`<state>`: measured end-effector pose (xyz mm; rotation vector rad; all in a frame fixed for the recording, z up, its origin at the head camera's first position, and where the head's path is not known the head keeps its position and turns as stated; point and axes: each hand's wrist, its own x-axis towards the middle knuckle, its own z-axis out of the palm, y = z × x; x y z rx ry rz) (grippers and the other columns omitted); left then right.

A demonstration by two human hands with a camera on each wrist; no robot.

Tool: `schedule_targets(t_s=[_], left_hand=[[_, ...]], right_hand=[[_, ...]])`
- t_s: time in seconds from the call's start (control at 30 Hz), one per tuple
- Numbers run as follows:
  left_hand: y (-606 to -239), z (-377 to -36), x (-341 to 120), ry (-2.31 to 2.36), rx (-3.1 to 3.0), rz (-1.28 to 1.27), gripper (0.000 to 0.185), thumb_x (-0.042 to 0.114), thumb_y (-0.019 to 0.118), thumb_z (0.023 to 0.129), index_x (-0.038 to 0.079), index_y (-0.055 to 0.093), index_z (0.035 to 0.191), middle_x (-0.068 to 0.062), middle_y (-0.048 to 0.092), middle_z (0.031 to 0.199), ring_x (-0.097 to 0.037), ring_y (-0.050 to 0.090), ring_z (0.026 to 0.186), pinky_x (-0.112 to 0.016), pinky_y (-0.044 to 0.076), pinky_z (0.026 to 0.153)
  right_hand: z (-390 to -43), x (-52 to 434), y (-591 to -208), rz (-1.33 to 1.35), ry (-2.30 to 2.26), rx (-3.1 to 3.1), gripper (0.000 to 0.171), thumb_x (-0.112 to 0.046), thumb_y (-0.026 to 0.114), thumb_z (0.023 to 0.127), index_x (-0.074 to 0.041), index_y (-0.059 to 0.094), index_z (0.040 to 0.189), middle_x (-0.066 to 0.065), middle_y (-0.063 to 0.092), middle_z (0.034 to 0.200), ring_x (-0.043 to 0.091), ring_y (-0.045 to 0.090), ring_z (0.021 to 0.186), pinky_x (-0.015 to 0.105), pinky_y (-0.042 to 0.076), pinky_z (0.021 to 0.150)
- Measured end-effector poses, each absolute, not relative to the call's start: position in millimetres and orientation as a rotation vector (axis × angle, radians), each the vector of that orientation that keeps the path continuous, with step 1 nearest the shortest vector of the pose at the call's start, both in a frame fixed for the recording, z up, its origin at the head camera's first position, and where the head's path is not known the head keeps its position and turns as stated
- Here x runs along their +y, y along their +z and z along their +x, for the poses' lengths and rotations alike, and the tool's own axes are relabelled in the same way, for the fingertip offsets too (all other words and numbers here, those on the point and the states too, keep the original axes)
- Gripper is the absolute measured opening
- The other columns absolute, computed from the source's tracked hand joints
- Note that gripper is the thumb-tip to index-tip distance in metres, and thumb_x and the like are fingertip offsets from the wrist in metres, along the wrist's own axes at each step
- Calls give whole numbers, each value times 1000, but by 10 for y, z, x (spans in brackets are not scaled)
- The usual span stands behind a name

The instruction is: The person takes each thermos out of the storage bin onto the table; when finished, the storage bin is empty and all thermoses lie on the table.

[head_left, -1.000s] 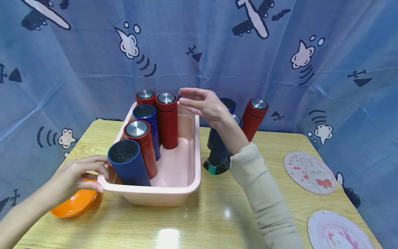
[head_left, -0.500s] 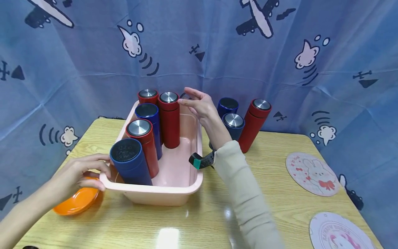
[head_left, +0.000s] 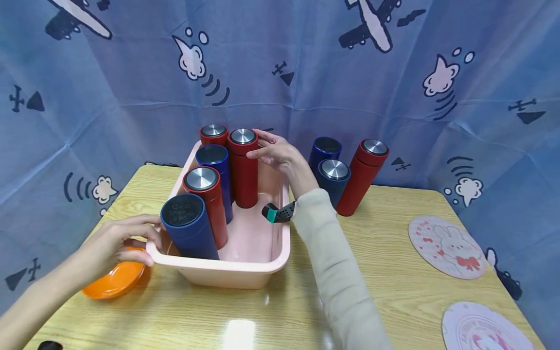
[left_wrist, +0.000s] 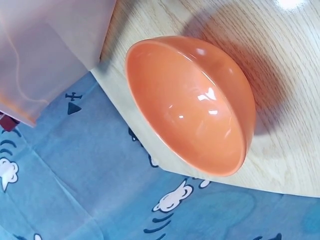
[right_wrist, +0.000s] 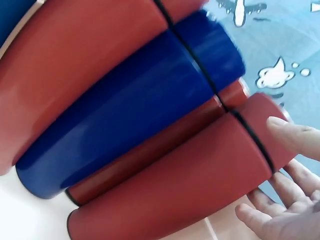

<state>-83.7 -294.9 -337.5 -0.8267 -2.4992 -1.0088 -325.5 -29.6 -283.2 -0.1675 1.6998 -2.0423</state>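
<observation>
At the tabletop's (head_left: 393, 272) left edge, an orange bowl (head_left: 114, 279) is sitting just beside the pink bin (head_left: 227, 270), whose near-left rim the left hand (head_left: 114, 239) is pinching. Five bottles are crowding the bin's left side, leaving its right side open. The right hand (head_left: 273, 151), fingers relaxed, is touching the back red bottle (head_left: 243, 167) near its cap. Three bottles (head_left: 345, 172) are standing further right.

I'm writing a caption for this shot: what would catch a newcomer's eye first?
Probably the pink tub in the middle of the wooden table, packed with upright red and blue flasks. The right hand reaches to the top of a red flask at the tub's far end, while the left hand grips its near left corner. An orange bowl lies just beside that corner.
</observation>
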Motion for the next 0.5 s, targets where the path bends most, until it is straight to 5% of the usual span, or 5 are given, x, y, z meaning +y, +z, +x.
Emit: schedule_targets(t_s=[0.5], left_hand=[[-3369,-841,-2950,-1052,-2507,-835,37,7,83,56,22,66,85,18,58,112,8,51,106,-10,53,68]], right_hand=[[-3319,-366,-2994,-224,-1982,1801,70,20,66,76,-6,47,138,13,51,138,25,47,126,35,41,107]])
